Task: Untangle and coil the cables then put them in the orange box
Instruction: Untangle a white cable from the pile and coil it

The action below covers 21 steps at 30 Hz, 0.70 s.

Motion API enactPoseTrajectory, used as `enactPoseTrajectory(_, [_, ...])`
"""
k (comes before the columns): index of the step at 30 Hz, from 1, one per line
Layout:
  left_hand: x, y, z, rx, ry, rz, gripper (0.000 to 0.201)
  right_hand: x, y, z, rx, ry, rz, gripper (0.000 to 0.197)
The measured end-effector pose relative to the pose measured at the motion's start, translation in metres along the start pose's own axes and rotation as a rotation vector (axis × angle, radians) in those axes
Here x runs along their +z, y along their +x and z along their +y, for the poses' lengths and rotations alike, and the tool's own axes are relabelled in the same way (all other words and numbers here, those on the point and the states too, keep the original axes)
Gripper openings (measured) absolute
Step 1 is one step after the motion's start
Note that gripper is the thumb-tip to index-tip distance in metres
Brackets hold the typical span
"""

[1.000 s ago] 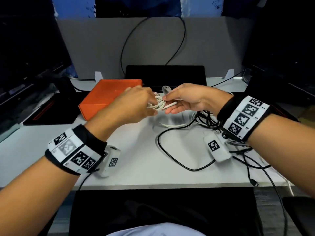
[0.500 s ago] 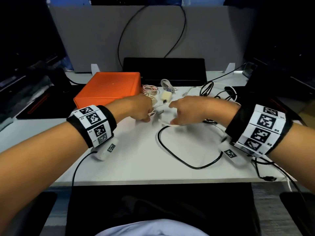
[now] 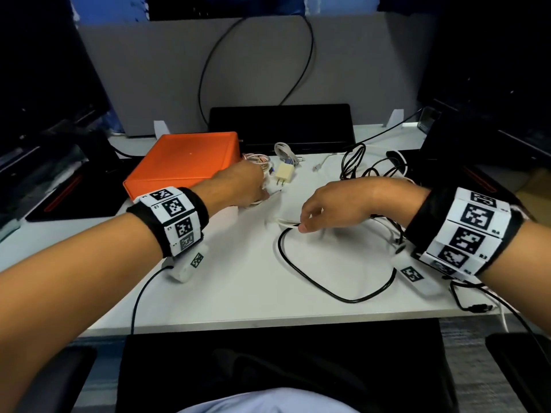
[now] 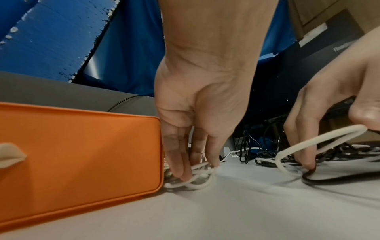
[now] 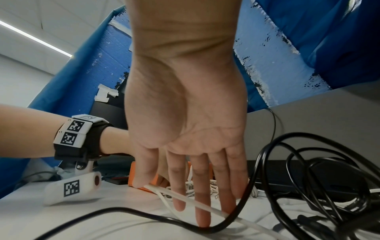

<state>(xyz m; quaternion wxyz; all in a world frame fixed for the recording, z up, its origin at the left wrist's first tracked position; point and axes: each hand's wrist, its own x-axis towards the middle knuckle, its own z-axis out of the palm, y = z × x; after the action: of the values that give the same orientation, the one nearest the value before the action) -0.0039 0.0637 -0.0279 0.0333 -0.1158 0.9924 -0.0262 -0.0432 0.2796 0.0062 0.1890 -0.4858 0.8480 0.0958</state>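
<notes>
Step, probably: coiling white cable. Holding white cable coil [image 4: 195, 186] on surface [image 3: 232, 278] with curled fingers of left hand [image 3: 241, 186], just beside orange box [image 3: 185, 162] corner. Pinching loose white strand [image 4: 320, 137] between fingers of right hand [image 3: 337, 204], over black cable [image 3: 347, 300]. Next: wind strand in, clear of black cable; then open box, seemingly lidded.

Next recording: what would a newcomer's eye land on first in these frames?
The bright orange rectangular box at the back left of the white desk stands out most. Beside its near right corner, the left hand holds a small white cable coil on the desk; the right hand pinches a loose white cable at centre. A black cable loop lies nearer the person.
</notes>
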Motion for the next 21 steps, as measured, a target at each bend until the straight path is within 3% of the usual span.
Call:
enactPoseTrajectory(4, [-0.007,-0.003,-0.007,-0.034,-0.031,0.032,0.041,-0.001,0.0,0.004,-0.007,0.007,0.003,0.049])
enactPoseTrajectory(8, [-0.014,-0.01,-0.015,-0.043,-0.124,-0.006,0.021,-0.003,0.001,0.006,-0.003,0.016,0.016,0.049])
enactPoseTrajectory(17, [0.005,-0.014,-0.019,0.064,-0.045,0.029,0.019,-0.006,0.006,0.001,-0.016,0.011,0.022,0.048])
enactPoseTrajectory(21, [0.015,-0.002,-0.02,0.118,0.031,-0.009,0.036,-0.014,0.027,-0.007,0.011,0.014,0.163,0.049])
